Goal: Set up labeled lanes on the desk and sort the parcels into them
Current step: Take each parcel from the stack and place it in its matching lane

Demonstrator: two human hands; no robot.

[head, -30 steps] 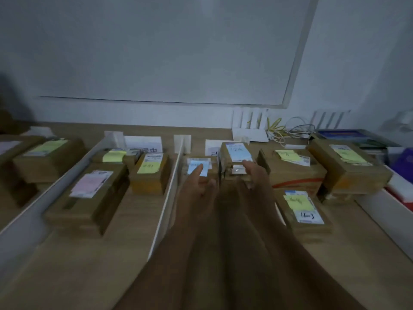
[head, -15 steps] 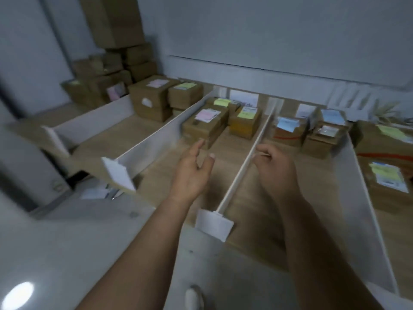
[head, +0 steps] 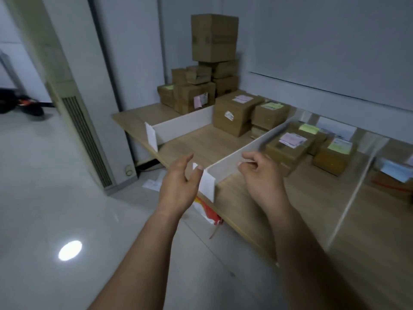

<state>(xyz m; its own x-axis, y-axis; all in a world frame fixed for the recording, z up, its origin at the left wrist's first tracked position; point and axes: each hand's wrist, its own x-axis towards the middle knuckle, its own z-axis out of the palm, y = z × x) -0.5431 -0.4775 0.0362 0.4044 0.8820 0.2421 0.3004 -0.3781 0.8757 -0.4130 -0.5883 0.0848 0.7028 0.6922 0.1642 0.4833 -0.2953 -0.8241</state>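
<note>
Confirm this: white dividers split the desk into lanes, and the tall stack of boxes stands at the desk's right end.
Not quite. The head view shows the tall stack of boxes at the desk's left end, in the corner. White dividers do split the desk into lanes.

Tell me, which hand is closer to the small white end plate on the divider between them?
Left. The left hand sits right beside the end plate, thumb at its top edge; the right hand is farther along the divider, fingers curled at its top edge.
</note>
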